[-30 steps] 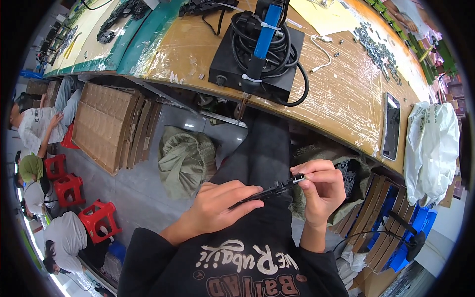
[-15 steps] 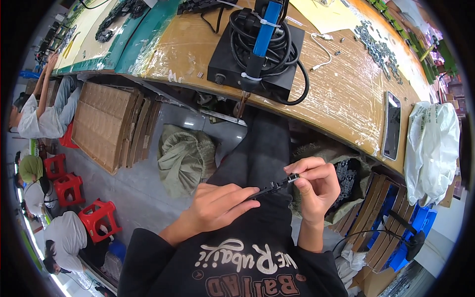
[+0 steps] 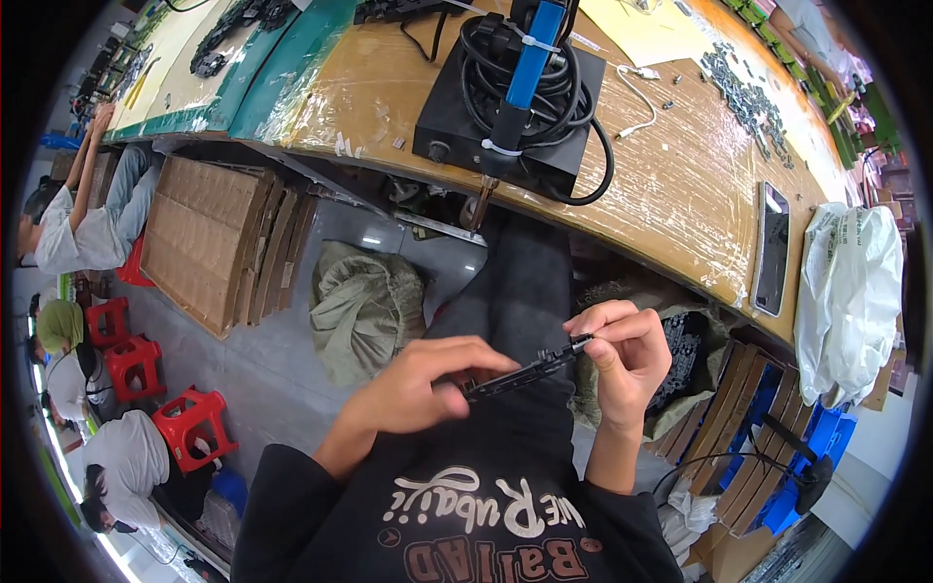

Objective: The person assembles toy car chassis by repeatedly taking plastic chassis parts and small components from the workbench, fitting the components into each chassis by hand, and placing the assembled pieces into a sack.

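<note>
A long, narrow black plastic part (image 3: 530,372) with small raised details along it is held above my lap, tilted up toward the right. My right hand (image 3: 627,364) pinches its far right end between thumb and fingers. Around the lower left end is my left hand (image 3: 413,384), its fingers along the far side and its thumb beside the near end, in a looser hold than the right. The left palm side and part of that end are hidden by the fingers.
On the bench (image 3: 360,117) ahead stands a black box (image 3: 442,121) with coiled cable and a blue-handled soldering iron (image 3: 530,68), tip toward me. A phone (image 3: 771,248) and white plastic bag (image 3: 850,291) lie right. Sacks (image 3: 364,301), cardboard (image 3: 199,243) and red stools (image 3: 194,428) are around; people sit left.
My left hand has shifted slightly, its thumb and fingers spreading farther apart around the part. The part has turned to show more of its broad side. My right hand keeps its pinch.
</note>
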